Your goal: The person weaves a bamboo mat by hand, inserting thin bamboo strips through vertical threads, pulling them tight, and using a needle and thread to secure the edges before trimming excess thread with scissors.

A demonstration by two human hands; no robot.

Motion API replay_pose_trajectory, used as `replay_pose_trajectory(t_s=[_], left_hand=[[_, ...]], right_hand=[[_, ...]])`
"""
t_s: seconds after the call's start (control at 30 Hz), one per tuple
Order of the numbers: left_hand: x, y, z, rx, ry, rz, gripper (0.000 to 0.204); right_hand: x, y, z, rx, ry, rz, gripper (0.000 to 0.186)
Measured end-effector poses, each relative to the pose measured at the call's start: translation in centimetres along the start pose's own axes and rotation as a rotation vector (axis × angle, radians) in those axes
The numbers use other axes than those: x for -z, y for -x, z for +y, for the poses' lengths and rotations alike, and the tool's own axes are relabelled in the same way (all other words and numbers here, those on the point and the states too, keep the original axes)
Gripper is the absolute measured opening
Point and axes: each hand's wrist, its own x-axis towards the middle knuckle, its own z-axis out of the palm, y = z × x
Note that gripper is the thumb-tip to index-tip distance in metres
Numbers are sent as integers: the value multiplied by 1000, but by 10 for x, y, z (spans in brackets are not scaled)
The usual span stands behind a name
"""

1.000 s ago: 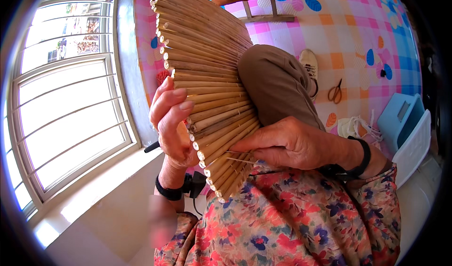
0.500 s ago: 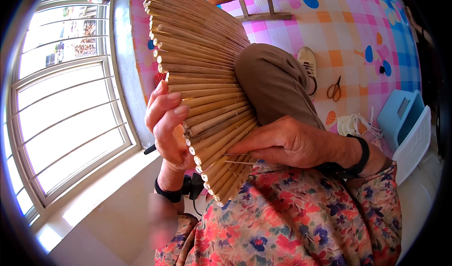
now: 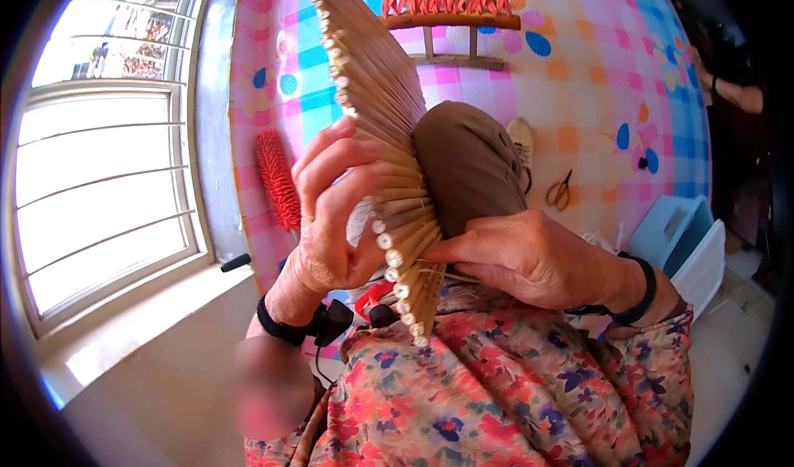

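Observation:
A mat of straight tan stalks (image 3: 389, 111) joined side by side leans across my raised knee, turned nearly edge-on with its pale cut ends facing left. My left hand (image 3: 327, 210) is closed on that cut edge, fingers curled over the near face and thumb lower down. Close to the mat's near end, my right hand (image 3: 533, 256) pinches with thumb and forefinger against the stalks. A thin pale thread (image 3: 447, 273) runs between the stalks and those fingertips. Whether a needle is there too is hidden.
Scissors (image 3: 559, 192) lie on the checked floor cover beside my shoe (image 3: 521, 140). Ahead stands a wooden frame with orange woven strips (image 3: 447, 20). A red fluffy duster (image 3: 277, 182) is near the left wall; a blue bin (image 3: 672, 231) is at right. Another person's arm (image 3: 736, 95) shows far right.
The mat has swung from showing its broad face to nearly edge-on. My left hand has turned with it, its fingers now over the near face. My right hand keeps its pinch at the near end.

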Motion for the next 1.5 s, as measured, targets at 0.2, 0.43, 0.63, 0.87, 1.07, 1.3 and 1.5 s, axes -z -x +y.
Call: replay_pose_trajectory(t_s=[0.2,0.43,0.63,0.87,1.07,1.3,1.5], left_hand=[[30,21,-2,-8,84,31,47],[59,67,-19,-36,197,-28,56],[61,110,-43,-136,303,-22,56],[34,128,-66,-298,318,246,25],[-1,126,-66,-256,310,473,23],[-15,123,-69,-274,373,534,28],[-20,124,-74,-267,356,537,29]], right_hand=[[-24,-25,-25,-55,262,-149,23],[-74,-34,-37,-193,480,-99,22],[-107,-31,-20,-181,620,-58,19],[-141,-21,0,-355,589,82,15],[-145,-34,0,-340,711,-13,16],[-147,-30,14,-280,772,-23,17],[-141,-19,34,-241,700,27,19]])
